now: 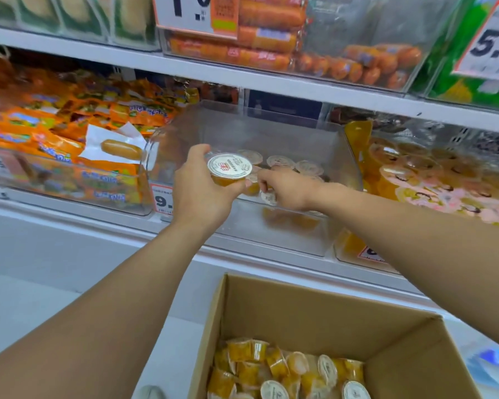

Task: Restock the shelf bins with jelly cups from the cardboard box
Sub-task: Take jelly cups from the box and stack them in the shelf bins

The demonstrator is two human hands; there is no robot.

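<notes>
The left hand [202,188] curls its fingers and thumb round a small round orange jelly cup with a white foil lid [229,168], lid up, at the front left corner of the clear plastic shelf bin [349,156]. The right hand [285,188] reaches over the bin's front wall with its fingers bent down among the white-lidded jelly cups lying on the bin floor [294,165]; whether it pinches one or merely nudges it, I cannot tell. These cups sit in a sparse single layer toward the bin's middle and right side, with bare floor along the back wall. Below, the open brown cardboard box [300,306] has many more orange cups heaped in its bottom [285,370]. To place the held cup well, it seems best to carry it clear of the front wall, lower it lid up onto a bare patch beside the others, and let go only once it rests flat. Filling from the back wall forward would probably keep later cups from toppling the row or blocking the reach.
</notes>
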